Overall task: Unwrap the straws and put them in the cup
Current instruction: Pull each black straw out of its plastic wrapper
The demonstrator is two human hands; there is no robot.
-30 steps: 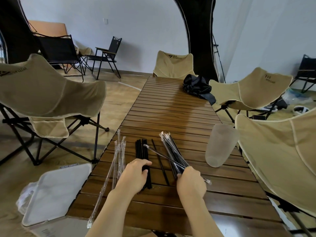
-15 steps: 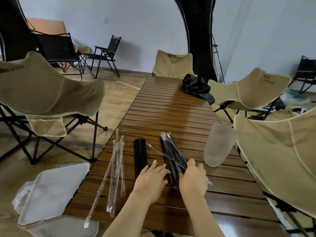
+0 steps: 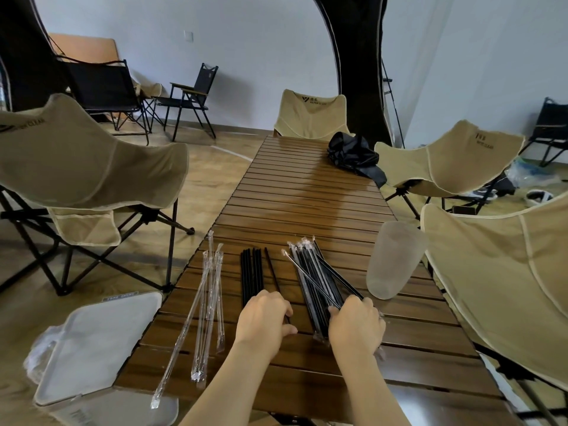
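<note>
right grip (image 3: 356, 322) on straws (image 3: 318, 279), slatted table (image 3: 307, 192)

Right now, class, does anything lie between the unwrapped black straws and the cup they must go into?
Yes: the bundle of wrapped straws, held by the right hand, lies flat between the unwrapped straws and the cup. Nothing stands above it.

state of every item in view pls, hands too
cup: standing, no straws in it
wrapped straws: in plastic sleeves, bundled, one lying across
bare straws: unwrapped, side by side on the table
empty wrappers: loose, near table's left edge
left hand: fingers curled on bare straws' near ends
right hand: grips wrapped straws' near ends
black bag: crumpled, far end
bin: lid on
</note>
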